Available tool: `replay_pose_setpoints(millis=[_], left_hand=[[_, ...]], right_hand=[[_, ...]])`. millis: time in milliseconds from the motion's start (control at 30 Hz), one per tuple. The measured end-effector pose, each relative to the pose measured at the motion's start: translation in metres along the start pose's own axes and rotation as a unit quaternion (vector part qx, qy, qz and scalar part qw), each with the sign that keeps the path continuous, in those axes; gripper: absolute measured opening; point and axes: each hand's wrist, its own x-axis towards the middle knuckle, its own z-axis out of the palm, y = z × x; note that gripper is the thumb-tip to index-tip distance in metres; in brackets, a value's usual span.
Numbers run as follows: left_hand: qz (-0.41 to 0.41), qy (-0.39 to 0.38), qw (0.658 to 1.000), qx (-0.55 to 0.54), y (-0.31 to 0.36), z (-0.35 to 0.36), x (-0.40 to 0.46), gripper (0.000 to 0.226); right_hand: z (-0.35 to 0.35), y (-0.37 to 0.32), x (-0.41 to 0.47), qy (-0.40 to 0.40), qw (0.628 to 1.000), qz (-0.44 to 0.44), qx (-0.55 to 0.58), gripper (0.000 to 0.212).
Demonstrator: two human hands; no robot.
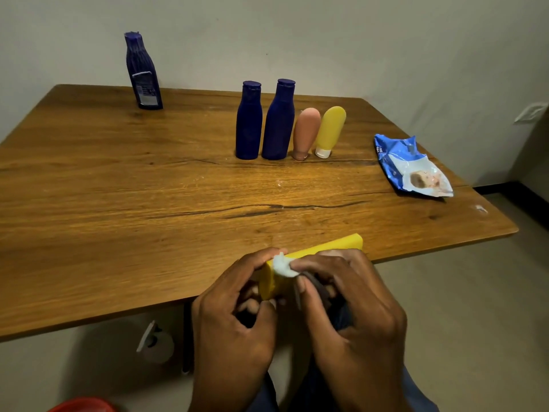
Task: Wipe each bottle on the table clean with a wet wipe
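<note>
Head view: at 6 o'clock, over the desk [118,179] near edge, the left hand [234,316] grips a yellow bottle [323,249] while the right hand [353,307] pinches a white wet wipe [283,267] against it; 5 bottles stand toward 12 o'clock

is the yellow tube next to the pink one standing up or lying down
Standing. The yellow tube is upright on its white cap, rounded end up, beside the pink tube on the table.
</note>
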Motion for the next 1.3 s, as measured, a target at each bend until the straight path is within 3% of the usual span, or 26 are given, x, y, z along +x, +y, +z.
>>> replay_pose_setpoints(millis=[367, 633, 767, 1000, 1133, 1300], left_hand=[[-0.009, -0.009, 0.994, -0.111, -0.008, 0.002, -0.001, 0.073], [-0.024, 0.028, 0.980, -0.195, -0.012, 0.008, 0.001, 0.047], [-0.032, -0.001, 0.971, -0.239, -0.013, 0.008, 0.001, 0.034], [-0.051, -0.120, 0.944, -0.304, -0.010, -0.001, -0.002, 0.062], [-0.037, -0.129, 0.963, -0.235, -0.003, -0.001, -0.004, 0.060], [-0.042, -0.109, 0.965, -0.234, -0.007, 0.000, -0.003, 0.058]], right_hand=[[-0.027, 0.035, 0.014, 0.048, 0.991, 0.108, -0.055, 0.024], [-0.028, 0.031, 0.009, 0.053, 0.993, 0.086, -0.059, 0.025], [-0.019, 0.021, 0.000, 0.048, 0.996, 0.061, -0.042, 0.018], [0.000, -0.006, -0.015, 0.002, 1.000, 0.008, 0.004, 0.020], [0.004, -0.007, -0.013, -0.025, 1.000, -0.007, -0.002, 0.021], [-0.004, 0.006, 0.005, -0.004, 0.997, -0.013, -0.070, 0.016]])
